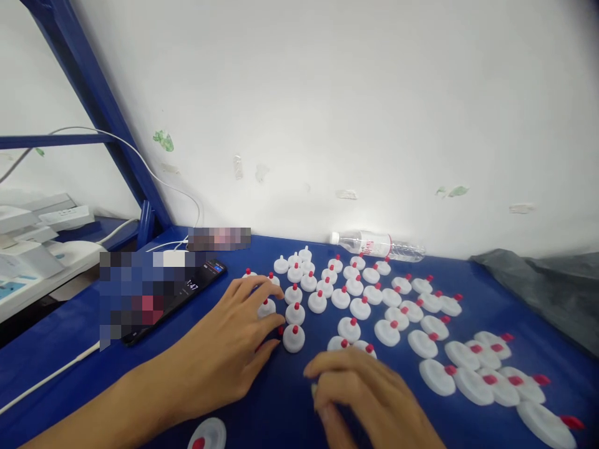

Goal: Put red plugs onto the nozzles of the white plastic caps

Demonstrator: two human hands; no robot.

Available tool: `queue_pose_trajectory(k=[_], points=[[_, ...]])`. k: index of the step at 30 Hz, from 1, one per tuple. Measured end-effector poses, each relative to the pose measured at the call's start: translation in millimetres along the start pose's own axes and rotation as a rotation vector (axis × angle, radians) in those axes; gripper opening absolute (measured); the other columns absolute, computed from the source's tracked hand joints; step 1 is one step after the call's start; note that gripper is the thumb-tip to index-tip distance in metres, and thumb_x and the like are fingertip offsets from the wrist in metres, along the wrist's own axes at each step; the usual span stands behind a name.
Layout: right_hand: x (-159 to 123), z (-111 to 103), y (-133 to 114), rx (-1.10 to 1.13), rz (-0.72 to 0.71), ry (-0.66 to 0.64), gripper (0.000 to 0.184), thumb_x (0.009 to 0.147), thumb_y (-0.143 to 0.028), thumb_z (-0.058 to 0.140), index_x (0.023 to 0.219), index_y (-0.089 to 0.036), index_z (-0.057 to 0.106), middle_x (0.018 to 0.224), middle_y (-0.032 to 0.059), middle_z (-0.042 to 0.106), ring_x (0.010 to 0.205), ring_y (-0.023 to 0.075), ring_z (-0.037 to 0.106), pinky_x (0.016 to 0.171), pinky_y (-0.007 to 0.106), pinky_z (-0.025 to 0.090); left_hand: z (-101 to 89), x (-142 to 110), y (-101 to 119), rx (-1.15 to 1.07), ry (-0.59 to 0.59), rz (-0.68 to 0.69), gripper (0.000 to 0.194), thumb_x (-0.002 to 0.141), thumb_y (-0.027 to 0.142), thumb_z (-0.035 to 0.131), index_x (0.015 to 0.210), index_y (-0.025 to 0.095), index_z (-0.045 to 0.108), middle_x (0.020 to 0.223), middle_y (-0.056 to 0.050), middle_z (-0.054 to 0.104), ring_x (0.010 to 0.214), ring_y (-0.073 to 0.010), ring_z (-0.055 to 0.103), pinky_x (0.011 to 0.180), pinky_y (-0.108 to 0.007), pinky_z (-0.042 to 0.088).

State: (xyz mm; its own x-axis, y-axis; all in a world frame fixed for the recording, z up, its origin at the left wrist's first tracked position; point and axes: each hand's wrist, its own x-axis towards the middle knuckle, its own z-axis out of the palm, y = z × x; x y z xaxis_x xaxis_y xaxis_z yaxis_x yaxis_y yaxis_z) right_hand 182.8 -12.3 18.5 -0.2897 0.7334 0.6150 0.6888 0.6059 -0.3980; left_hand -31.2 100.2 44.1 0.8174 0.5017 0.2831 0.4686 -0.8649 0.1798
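Observation:
My left hand reaches over the left part of a group of white round lids with red-tipped nozzles. A small red cap shows between its thumb and a fingertip; whatever may be beneath it is hidden. Under the fingers sits a capped lid, and just right of them another lid stands upright. Curled fingers form my right hand, low in front of the group; a pale bit shows by its fingertips, too unclear to name. Behind, several lids have bare white nozzles.
Many capped lids spread right across the blue table. One lid lies at the front edge. A clear bottle lies along the wall. Left are a phone and cables; right, a dark plastic sheet.

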Motion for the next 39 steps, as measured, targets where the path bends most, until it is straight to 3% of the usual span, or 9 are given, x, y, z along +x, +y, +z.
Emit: queue_pose_trajectory(k=[3,7,14,19,23,28,31,34,39], points=[[33,-19,7,-0.068,0.192,0.05,0.013,0.097,-0.017,0.05,0.105,-0.027,0.054,0.1,0.001,0.072,0.091,0.0158,0.07,0.079,0.029,0.055,4.3,2,-5,-0.03,-0.052,0.018,0.019,0.094,0.018,0.064,0.11,0.027,0.069,0.132,-0.006,0.057,0.133,-0.0308,0.043,0.112,-0.058,0.036],[93,-34,45,-0.304,0.396,-0.195,0.02,0.102,-0.026,0.045,0.109,-0.024,0.063,0.112,0.0071,0.073,0.107,0.025,0.066,0.088,0.041,0.051,6.0,8,-10,-0.034,-0.061,0.052,0.012,0.095,0.018,0.065,0.102,0.024,0.071,0.123,-0.006,0.064,0.124,-0.03,0.051,0.106,-0.055,0.04],[135,-14,106,-0.26,0.445,-0.359,0.007,0.087,-0.027,0.071,0.087,-0.02,0.074,0.085,0.0077,0.077,0.077,0.0235,0.071,0.069,0.035,0.05,3.5,8,-10,-0.047,0.02,0.055,0.016,0.1,0.017,0.053,0.098,0.021,0.069,0.107,-0.005,0.068,0.106,-0.0254,0.057,0.095,-0.048,0.042],[135,-12,102,-0.175,0.451,-0.359,0.01,0.089,-0.018,0.067,0.08,-0.02,0.07,0.081,0.0041,0.076,0.069,0.0169,0.069,0.064,0.029,0.049,-1.5,7,-10,-0.093,0.295,0.027,0.013,0.1,0.017,0.055,0.102,0.023,0.066,0.099,-0.001,0.072,0.095,-0.0185,0.063,0.09,-0.039,0.043],[129,-33,79,-0.155,0.469,-0.261,0.013,0.101,-0.028,0.049,0.1,-0.021,0.06,0.082,0.0028,0.073,0.056,0.014,0.06,0.055,0.029,0.044,-4.2,8,-11,-0.22,0.372,-0.02,0.013,0.099,0.021,0.059,0.104,0.026,0.07,0.095,0.003,0.076,0.086,-0.0151,0.066,0.084,-0.033,0.048],[89,-47,31,-0.02,0.426,-0.168,0.011,0.104,-0.035,0.048,0.102,-0.028,0.056,0.1,-0.001,0.072,0.09,0.0169,0.069,0.073,0.029,0.053,-7.2,9,-8,-0.403,0.381,-0.139,0.012,0.095,0.026,0.065,0.101,0.028,0.075,0.09,0.005,0.079,0.077,-0.013,0.071,0.072,-0.024,0.052],[54,-38,10,-0.027,0.306,-0.121,0.003,0.101,-0.032,0.058,0.103,-0.031,0.06,0.097,-0.0041,0.071,0.088,0.0148,0.069,0.077,0.027,0.054,-10.6,9,-4,-0.495,0.345,-0.156,0.011,0.095,0.027,0.066,0.1,0.029,0.076,0.092,0.007,0.079,0.08,-0.0107,0.073,0.074,-0.02,0.053],[27,-21,3,-0.064,0.096,-0.041,0.02,0.097,-0.037,0.066,0.114,-0.03,0.056,0.094,-0.005,0.071,0.081,0.0119,0.07,0.074,0.022,0.055,-12.3,7,1,-0.555,0.256,-0.091,0.012,0.097,0.026,0.065,0.102,0.029,0.075,0.094,0.009,0.078,0.082,-0.0081,0.072,0.075,-0.017,0.052],[14,-5,9,-0.135,-0.061,0.082,0.023,0.103,-0.046,0.053,0.102,-0.024,0.052,0.08,-0.0045,0.069,0.066,0.0109,0.067,0.062,0.022,0.054,-9.0,3,6,-0.638,0.115,0.023,0.02,0.099,0.02,0.06,0.11,0.031,0.072,0.099,0.008,0.077,0.089,-0.0088,0.07,0.082,-0.019,0.054]])
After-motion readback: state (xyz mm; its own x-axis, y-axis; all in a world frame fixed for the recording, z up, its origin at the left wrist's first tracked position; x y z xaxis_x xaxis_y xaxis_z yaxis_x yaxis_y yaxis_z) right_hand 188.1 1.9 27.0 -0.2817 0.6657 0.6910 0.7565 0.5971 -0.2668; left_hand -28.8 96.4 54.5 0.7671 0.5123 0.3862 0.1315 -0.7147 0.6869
